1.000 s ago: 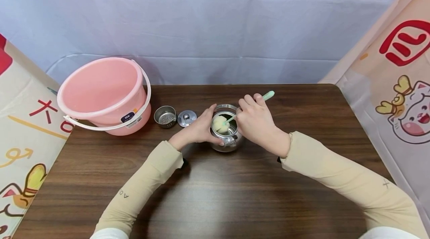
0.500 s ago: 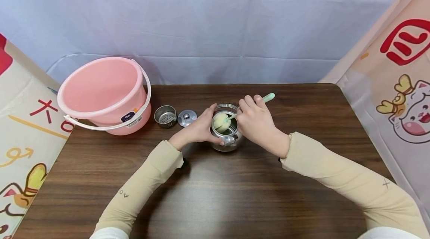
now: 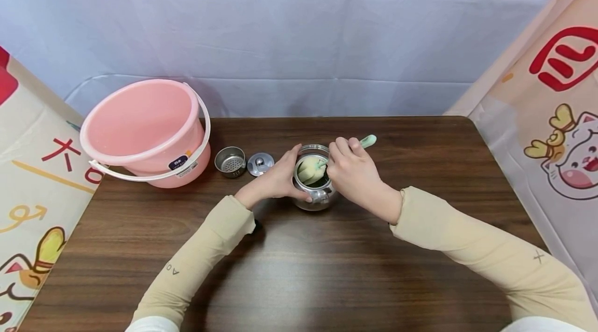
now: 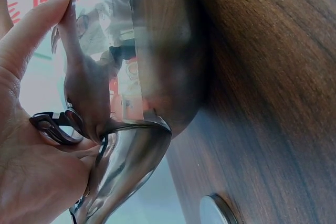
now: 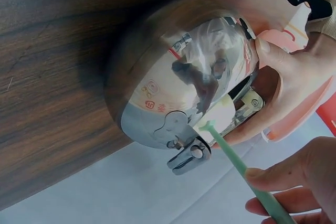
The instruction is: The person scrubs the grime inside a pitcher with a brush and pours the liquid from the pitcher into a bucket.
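A shiny stainless steel teapot [image 3: 314,205] stands on the table with its mouth uncovered. My left hand [image 3: 279,176] grips it from the left, thumb at the near side and fingers along the far rim. Its spout [image 4: 131,166] lies under that palm in the left wrist view. My right hand [image 3: 355,172] holds a sponge brush by its pale green handle [image 5: 236,162], with the handle's end sticking out past the fist. The cream sponge head [image 3: 310,170] sits inside the teapot's mouth, against its left part. In the right wrist view the teapot's rim partly hides the sponge.
Left of the teapot lie its lid [image 3: 260,165] with a round knob and a perforated metal strainer cup [image 3: 230,162]. A pink bucket [image 3: 140,151] with a white handle stands at the table's back left. A pale cloth [image 3: 299,41] hangs behind the dark wooden table [image 3: 327,270].
My right hand has shifted slightly left and the brush handle's end has dropped a little. The sponge head has turned and moved within the teapot's mouth. My left hand and the teapot stay put.
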Available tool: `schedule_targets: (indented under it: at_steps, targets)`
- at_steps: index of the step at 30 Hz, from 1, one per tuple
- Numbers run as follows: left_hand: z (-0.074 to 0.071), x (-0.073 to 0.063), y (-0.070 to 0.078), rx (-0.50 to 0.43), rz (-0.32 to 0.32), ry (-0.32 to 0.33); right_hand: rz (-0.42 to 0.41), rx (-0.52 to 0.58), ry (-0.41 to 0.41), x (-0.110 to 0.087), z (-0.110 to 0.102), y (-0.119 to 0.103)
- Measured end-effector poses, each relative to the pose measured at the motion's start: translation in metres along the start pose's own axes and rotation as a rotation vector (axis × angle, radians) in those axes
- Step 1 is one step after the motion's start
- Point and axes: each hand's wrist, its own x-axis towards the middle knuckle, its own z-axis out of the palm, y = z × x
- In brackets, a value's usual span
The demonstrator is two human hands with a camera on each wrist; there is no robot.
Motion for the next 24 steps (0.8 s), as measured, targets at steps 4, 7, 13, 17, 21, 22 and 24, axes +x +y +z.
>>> schedule_targets:
  at_steps: [4,7,13,17,21,22,24]
  targets:
    - [0.0,0.0,0.001,-0.009,-0.004,-0.006,-0.004,-0.009,0.02,0.001,-0.001,-0.001]
    - [-0.001,-0.001,0.001,-0.012,-0.004,-0.007,-0.004,-0.001,0.036,0.001,-0.001,-0.002]
    - [-0.001,0.0,0.0,-0.01,-0.002,-0.014,-0.012,0.002,0.034,0.003,-0.003,-0.001]
    - [0.0,0.001,-0.002,-0.007,-0.003,-0.008,-0.021,0.0,0.01,0.004,-0.006,0.0]
    - [0.0,0.001,-0.002,-0.006,-0.007,-0.005,-0.022,0.012,-0.016,0.005,-0.009,0.001]
    - [0.0,0.001,-0.002,-0.006,-0.008,-0.006,-0.021,0.015,-0.022,0.005,-0.01,0.001]
    - [0.0,0.001,-0.002,-0.006,-0.01,-0.008,-0.019,0.025,-0.031,0.006,-0.011,0.001]
